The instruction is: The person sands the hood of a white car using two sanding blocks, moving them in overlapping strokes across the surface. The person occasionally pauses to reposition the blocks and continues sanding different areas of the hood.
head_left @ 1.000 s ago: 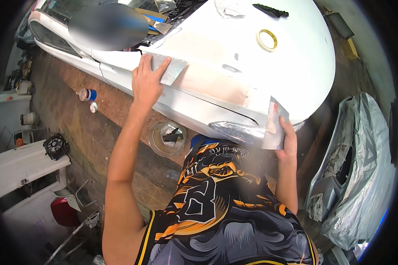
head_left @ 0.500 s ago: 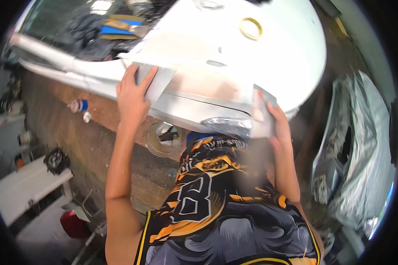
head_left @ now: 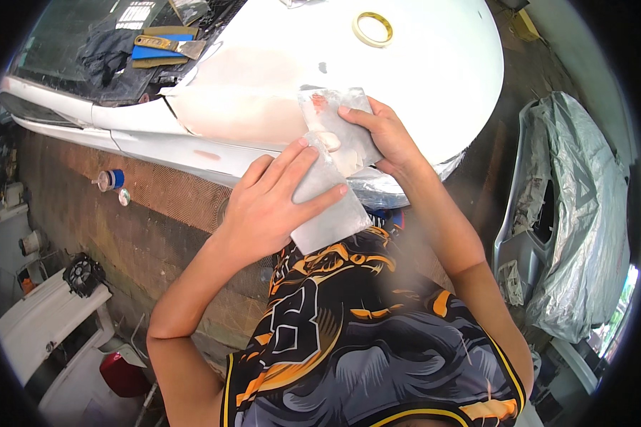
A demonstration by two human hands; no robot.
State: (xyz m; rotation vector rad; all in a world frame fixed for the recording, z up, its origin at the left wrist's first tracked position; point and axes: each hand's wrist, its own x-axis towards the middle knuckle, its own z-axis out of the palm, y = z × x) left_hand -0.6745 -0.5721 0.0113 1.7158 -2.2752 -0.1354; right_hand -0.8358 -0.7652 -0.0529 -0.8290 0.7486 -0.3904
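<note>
My left hand [head_left: 260, 206] grips a flat grey filler spreader [head_left: 329, 208], fingers spread over its face. In my right hand [head_left: 392, 135] is a second grey spreader plate [head_left: 357, 142], held between the thumb on top and fingers beneath. Cream-coloured filler paste [head_left: 327, 141] and a reddish smear lie on this second plate. The left spreader's far edge meets the plate at the paste. Both are above the near side of a white car body [head_left: 434, 78], beside a beige-pink sanded patch [head_left: 242, 107].
A masking tape roll [head_left: 372, 30] lies on the white panel. A putty knife [head_left: 165, 45] rests on a blue and tan pad near the windscreen. A blue-labelled can [head_left: 110, 179] stands on the floor, left. A plastic-draped bumper [head_left: 584, 206] is at right.
My hands have come together from wide apart: the left moved right and nearer me, the right moved left and farther away. The two spreaders now overlap. The view has shifted slightly.
</note>
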